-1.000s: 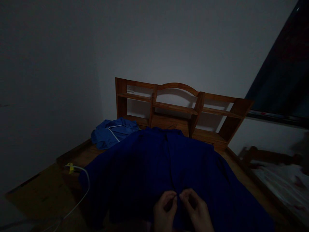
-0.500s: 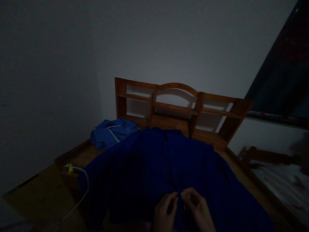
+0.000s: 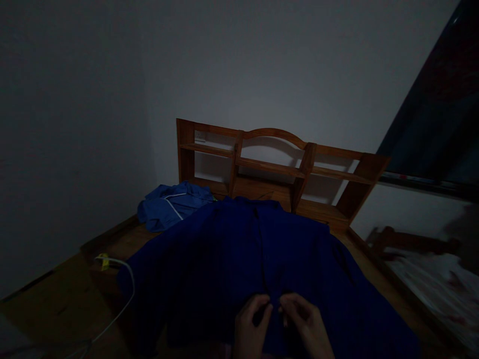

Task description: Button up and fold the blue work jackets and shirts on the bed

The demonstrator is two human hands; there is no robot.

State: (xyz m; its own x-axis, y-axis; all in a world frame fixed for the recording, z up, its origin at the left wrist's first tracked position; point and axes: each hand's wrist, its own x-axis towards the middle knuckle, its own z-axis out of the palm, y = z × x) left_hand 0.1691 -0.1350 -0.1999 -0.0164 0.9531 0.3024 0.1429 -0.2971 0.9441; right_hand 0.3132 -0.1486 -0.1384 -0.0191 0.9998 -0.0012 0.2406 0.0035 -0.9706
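Clock dial is centred on the dark-blue garment (image 3: 239, 249), 12 = far side. Light is dim, fine detail poor.

Garment: laid out front-up on a wooden surface (image 3: 123, 236). Collar (image 3: 258, 202) at 12, just in front of the shelf unit; sleeves (image 3: 149, 262) angle out toward 8 and 4. Front opening (image 3: 263, 249) runs from the collar down to the hands.

Hands: 2 in view, side by side at the 5-6 o'clock part of the garment, fingertips facing across a narrow gap. Left hand (image 3: 250, 324) at 6: thumb and forefinger tips drawn together, pinching cloth at the front opening, round gap between the curled fingers. Right hand (image 3: 307, 326) at 5: same pinch on the opposite edge, other fingers curled under. Can't tell if there's a button between the tips, too dark.

Surroundings:
- 12: wooden shelf unit (image 3: 270, 167), 3 bays, middle bay has an arched top; pale wall (image 3: 239, 65) behind it.
- 11: white socket (image 3: 200, 136), seen through the bay at that end.
- 10: lighter-blue cloth (image 3: 175, 204) with white piping, bunched up near the shelf unit.
- 9: yellow item (image 3: 105, 262) at the surface edge, pale cable (image 3: 133, 286) looping from it and dropping toward 8.
- 8-9: yellowish floor (image 3: 56, 294).
- 3: wooden rail (image 3: 415, 242), with white cloth (image 3: 434, 279) bearing reddish marks just below it.
- 2: dark panel (image 3: 437, 134) on the wall, slanted in view.
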